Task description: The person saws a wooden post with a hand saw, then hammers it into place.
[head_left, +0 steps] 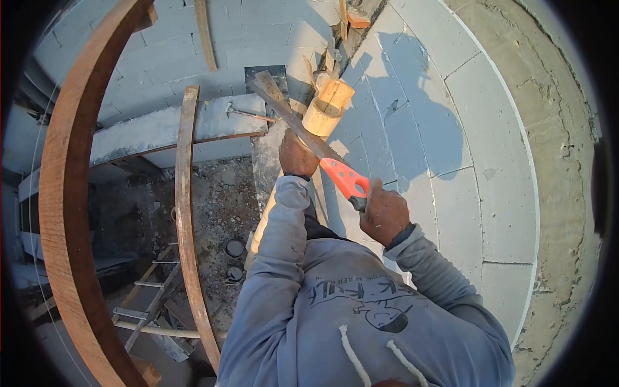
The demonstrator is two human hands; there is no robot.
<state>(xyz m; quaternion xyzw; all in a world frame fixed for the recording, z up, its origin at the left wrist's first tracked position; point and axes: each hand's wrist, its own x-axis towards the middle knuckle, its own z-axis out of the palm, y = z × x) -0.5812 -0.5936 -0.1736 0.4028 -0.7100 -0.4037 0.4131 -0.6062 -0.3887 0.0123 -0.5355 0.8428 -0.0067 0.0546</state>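
My right hand is wrapped around the orange and black handle of a handsaw. The saw's blade runs up and to the left, lying across a round, pale wooden post with a cut-out near its end. Just left of the blade, my left hand is closed on the post below the cut-out. Its fingers are partly hidden by the blade, and my left forearm covers much of the post's lower length.
A hammer lies on a dusty plank at left. Long timber beams rise at far left, above a lower floor with a ladder. Pale blocks line the right side. Wood scraps and a brick sit at the top.
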